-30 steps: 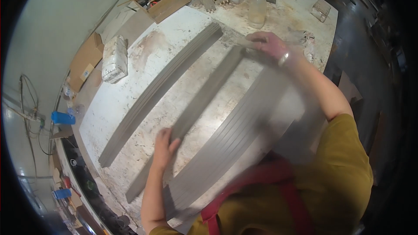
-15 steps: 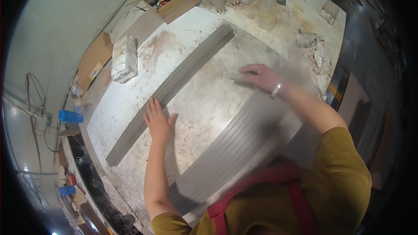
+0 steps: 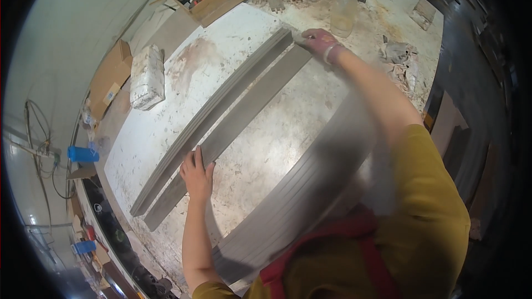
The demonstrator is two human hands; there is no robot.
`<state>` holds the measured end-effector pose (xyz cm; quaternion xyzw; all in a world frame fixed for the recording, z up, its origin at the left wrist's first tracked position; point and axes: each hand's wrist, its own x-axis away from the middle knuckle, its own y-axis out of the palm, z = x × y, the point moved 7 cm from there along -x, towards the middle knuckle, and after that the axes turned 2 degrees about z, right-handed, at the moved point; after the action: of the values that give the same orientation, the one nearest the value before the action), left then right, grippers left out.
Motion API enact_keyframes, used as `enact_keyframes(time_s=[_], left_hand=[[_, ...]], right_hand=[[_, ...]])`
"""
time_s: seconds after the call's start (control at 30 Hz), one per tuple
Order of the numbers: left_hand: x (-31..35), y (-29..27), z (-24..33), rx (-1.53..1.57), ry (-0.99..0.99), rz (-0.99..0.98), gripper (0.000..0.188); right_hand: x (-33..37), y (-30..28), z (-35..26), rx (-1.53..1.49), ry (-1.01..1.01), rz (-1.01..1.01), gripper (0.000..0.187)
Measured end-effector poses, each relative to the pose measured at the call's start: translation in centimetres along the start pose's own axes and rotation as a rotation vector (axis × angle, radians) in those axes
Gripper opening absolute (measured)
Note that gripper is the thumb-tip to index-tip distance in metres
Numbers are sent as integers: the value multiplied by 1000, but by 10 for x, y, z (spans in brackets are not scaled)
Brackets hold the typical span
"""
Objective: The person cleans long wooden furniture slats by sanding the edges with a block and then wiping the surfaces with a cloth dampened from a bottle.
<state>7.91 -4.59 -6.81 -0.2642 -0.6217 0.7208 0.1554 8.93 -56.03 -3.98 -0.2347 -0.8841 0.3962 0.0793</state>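
A long flat grey strip lies diagonally across the white board, parallel to a stack of similar grey strips with a narrow gap between them. My left hand rests on the strip's nearer half, fingers laid over it and thumb apart. At the strip's far end is my right hand, a pale band round its wrist. Its fingers are closed around a small, pale grey flat piece, mostly hidden by them. Nearer my body, several grey strips lie side by side.
A wrapped white block and an open cardboard box stand at the left. Along the back are a wooden box of tools and a clear bottle. Crumpled rags lie at the right.
A single strip now lies apart from the stack, on its near side. My right hand has moved forward to its far end. My left hand has shifted from the stack onto this strip.
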Motion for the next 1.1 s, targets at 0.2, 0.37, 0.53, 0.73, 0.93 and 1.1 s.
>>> enact_keyframes(time_s=[0.2,0.37,0.53,0.73,0.93,1.1], left_hand=[[1,1,-2,4,-25,19,64],[9,10,-4,21,-139,-76,65],[55,-22,30,236,85,49,65],[111,-17,-32,221,-150,-118,66],[114,-7,-26,390,-187,-44,55],[106,-7,-18,520,-159,33,45]], right_hand=[[33,0,21,275,-81,-117,34],[79,-36,-19,327,-397,-147,32],[151,23,-157,-137,-439,-469,35],[270,195,-358,-136,-1060,-771,31],[443,350,-516,-213,-1445,-1087,18],[474,438,-530,171,-1694,-981,17]])
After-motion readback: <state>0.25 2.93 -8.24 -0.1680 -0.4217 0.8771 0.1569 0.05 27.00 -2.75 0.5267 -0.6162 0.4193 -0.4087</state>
